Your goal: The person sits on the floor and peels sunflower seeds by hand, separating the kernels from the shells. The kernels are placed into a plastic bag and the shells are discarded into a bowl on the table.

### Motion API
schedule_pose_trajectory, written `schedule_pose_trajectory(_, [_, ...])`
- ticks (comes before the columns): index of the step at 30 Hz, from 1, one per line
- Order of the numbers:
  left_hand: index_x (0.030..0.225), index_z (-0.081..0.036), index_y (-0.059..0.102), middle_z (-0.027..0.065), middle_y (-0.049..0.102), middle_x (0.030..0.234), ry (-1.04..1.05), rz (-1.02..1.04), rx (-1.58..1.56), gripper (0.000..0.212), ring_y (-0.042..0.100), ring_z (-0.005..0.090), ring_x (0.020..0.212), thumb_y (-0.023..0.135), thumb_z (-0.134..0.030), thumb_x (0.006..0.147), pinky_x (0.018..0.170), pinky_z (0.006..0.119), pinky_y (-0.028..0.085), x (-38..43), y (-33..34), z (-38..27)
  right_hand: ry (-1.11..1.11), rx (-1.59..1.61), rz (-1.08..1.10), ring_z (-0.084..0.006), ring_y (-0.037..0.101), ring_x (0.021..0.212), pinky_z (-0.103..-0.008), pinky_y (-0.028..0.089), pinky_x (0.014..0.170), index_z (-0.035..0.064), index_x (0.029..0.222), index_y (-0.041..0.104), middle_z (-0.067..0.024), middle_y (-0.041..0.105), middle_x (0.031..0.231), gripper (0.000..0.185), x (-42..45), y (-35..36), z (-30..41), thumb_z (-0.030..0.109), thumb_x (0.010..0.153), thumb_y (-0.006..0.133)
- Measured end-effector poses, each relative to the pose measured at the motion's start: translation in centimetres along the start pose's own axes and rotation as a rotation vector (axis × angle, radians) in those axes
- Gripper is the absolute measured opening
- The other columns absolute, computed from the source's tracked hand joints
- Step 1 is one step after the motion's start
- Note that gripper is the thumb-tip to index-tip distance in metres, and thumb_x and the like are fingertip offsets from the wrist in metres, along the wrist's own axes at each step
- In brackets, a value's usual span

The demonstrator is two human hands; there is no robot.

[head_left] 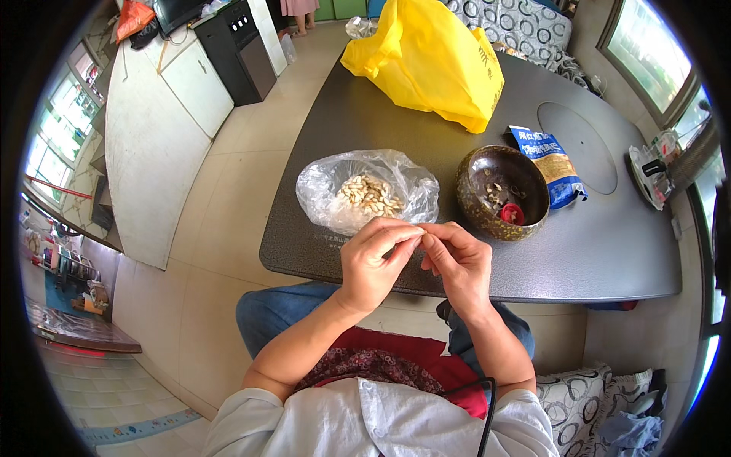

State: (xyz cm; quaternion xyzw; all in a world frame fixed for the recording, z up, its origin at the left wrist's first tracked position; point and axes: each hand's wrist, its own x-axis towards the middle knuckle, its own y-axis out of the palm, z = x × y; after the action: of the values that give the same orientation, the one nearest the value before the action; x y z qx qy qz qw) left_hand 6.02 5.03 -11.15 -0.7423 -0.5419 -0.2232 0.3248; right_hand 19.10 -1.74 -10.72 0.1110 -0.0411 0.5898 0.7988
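Observation:
My left hand (pixel 374 260) and my right hand (pixel 460 263) meet at the fingertips above the table's near edge, pinching something small and pale, likely a seed, mostly hidden by the fingers. Just beyond my left hand, a clear plastic bag (pixel 320 191) lies spread on the dark table (pixel 599 251), with a heap of pale seeds in their shells (pixel 368 195) in it. To the right of the bag stands a brown speckled bowl (pixel 497 228) that holds some shells (pixel 494 191) and a small red cap-like piece (pixel 512 214).
A blue snack packet (pixel 551 163) lies against the bowl's right side. At the table's far side stands a large yellow bag (pixel 428 63). A round inset panel (pixel 579 145) is in the tabletop, with a tray of small items (pixel 651 177) at the right. A person's legs (pixel 301 23) show far back.

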Motion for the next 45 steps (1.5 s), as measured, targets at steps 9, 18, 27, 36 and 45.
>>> schedule_pose_trajectory(9, [0.091,-0.001,0.069,0.0085,0.068,0.086,-0.059,-0.029,-0.003,0.017,0.067,0.0161,0.074,0.07,0.008,0.077,0.065,0.027,0.054,-0.1,0.6,-0.4,-0.018,-0.004,-0.035,-0.0064,0.057,0.067,-0.0194,0.048,0.059,-0.0045,0.102,0.065,-0.0044,0.059,0.087,0.013,0.1,-0.2,-0.2,0.003,0.092,0.06])
schedule_pose_trajectory(18, [0.093,0.002,0.069,0.0082,0.07,0.089,-0.285,0.024,-0.157,0.012,0.066,0.0105,0.078,0.068,0.006,0.082,0.069,0.024,0.055,0.1,0.4,-0.6,-0.043,-0.039,-0.052,-0.0062,0.057,0.066,-0.0192,0.048,0.059,-0.0031,0.096,0.066,-0.0036,0.06,0.086,0.008,0.3,-0.3,-0.2,0.002,0.091,0.063])
schedule_pose_trajectory(27, [0.096,0.003,0.068,0.0082,0.071,0.09,-0.259,0.073,-0.131,0.014,0.066,0.0102,0.08,0.067,0.007,0.083,0.071,0.024,0.055,0.2,0.0,-0.6,-0.092,-0.153,-0.013,-0.0068,0.057,0.066,-0.0206,0.047,0.058,-0.0022,0.094,0.067,-0.003,0.06,0.081,0.007,0.4,-0.7,0.1,0.002,0.09,0.063])
schedule_pose_trajectory(36, [0.1,0.004,0.068,0.0085,0.07,0.091,-0.387,0.128,-0.235,0.013,0.067,0.012,0.081,0.064,0.004,0.087,0.072,0.025,0.056,0.3,-0.1,-0.8,-0.038,0.009,-0.005,-0.0075,0.058,0.071,-0.0206,0.048,0.061,-0.0022,0.094,0.065,-0.0045,0.061,0.084,0.005,0.4,-0.8,0.5,0.0,0.089,0.063])
schedule_pose_trajectory(45, [0.102,0.006,0.066,0.0107,0.068,0.093,-0.529,0.19,-0.418,0.014,0.067,0.0146,0.083,0.063,-0.001,0.09,0.075,0.027,0.058,0.7,-0.7,-0.5,-0.152,-0.173,-0.027,-0.0081,0.06,0.07,-0.0218,0.049,0.061,-0.0024,0.091,0.066,-0.0054,0.062,0.082,0.005,0.5,-0.8,0.0,-0.002,0.086,0.065])
